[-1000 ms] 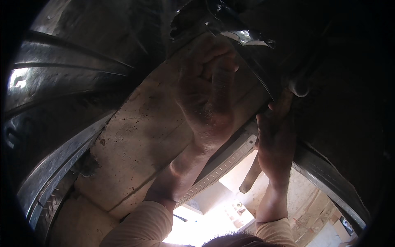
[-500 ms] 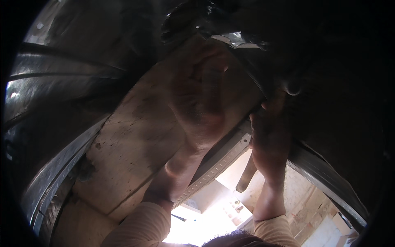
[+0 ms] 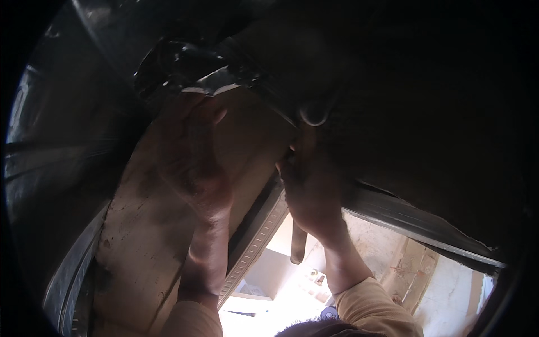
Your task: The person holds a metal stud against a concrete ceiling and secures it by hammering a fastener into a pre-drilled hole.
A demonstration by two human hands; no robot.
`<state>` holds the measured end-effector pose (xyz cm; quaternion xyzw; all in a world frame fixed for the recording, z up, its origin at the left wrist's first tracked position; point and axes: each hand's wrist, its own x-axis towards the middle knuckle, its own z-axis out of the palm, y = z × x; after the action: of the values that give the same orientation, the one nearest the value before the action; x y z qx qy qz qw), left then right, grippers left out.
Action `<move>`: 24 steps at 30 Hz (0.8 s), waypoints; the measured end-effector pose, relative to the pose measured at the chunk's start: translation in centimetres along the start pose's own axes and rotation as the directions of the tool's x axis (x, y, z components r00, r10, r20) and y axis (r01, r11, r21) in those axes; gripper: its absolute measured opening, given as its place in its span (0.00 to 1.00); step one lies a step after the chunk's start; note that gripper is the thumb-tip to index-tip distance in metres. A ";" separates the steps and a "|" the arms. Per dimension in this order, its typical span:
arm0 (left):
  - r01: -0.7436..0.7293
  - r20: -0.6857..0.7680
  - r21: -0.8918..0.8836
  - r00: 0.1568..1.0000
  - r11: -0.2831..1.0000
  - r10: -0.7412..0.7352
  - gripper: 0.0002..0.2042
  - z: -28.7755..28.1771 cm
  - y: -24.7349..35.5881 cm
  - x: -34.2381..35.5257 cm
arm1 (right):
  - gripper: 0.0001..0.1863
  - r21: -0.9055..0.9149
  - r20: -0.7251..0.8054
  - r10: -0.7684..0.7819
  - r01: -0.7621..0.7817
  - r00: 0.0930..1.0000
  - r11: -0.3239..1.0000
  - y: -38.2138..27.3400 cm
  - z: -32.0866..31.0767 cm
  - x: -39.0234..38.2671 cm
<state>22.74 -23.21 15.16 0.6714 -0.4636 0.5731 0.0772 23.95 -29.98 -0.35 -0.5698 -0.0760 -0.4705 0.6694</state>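
My left hand point(image 3: 191, 163) lies flat with fingers spread against a dusty beige board point(image 3: 140, 224) overhead, its fingertips near a shiny crumpled foil edge point(image 3: 210, 84). My right hand point(image 3: 311, 196) is closed around a tool whose dark round handle point(image 3: 297, 247) sticks out below the fist. The tool's working end is hidden in the shadow by a small metal ring point(image 3: 314, 115). A ribbed metal strip point(image 3: 255, 238) runs along the board's edge between my two forearms.
Dark corrugated metal sheeting point(image 3: 56, 168) curves along the left. A metal rail point(image 3: 415, 219) slants down to the right under a black, unlit area. Below the opening a bright room point(image 3: 281, 292) with pale walls shows. Hair of my own head point(image 3: 320, 328) is at the bottom edge.
The view has swung, so the board and both hands now sit more upright in the picture. My left hand stays pressed on the board and the right keeps its grip on the tool.
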 end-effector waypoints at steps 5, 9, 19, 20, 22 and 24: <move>0.241 -0.051 -0.360 0.959 0.901 -0.277 0.10 0.9 0.9 0.0 | 0.11 0.039 -0.013 -0.029 0.030 0.999 0.999 -0.5 -0.6 -0.2; 0.334 -0.052 -0.487 0.911 0.807 -0.408 0.09 1.0 1.1 -0.2 | 0.14 0.018 0.031 0.011 -0.011 0.999 1.000 0.0 -0.2 -0.1; 0.290 -0.049 -0.415 0.939 0.862 -0.340 0.10 0.9 0.9 -0.3 | 0.15 0.001 -0.041 -0.069 0.070 0.997 0.998 0.1 0.1 -0.3; 0.260 -0.040 -0.371 0.955 0.892 -0.295 0.11 0.9 0.9 -0.3 | 0.15 -0.070 -0.039 -0.129 0.126 0.991 0.990 0.8 0.3 -0.5; 0.311 -0.009 -0.382 0.940 0.870 -0.340 0.11 0.9 1.2 0.0 | 0.15 -0.102 -0.036 -0.160 0.155 0.987 0.983 1.1 0.3 -0.6; 0.335 -0.009 -0.390 0.930 0.858 -0.367 0.12 0.9 1.2 -0.1 | 0.14 -0.042 -0.023 -0.101 0.100 0.995 0.994 0.5 0.1 -0.5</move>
<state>22.53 -24.40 14.25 0.6922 -0.4323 0.4752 0.3288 24.07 -29.66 -0.94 -0.5727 -0.0864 -0.5123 0.6341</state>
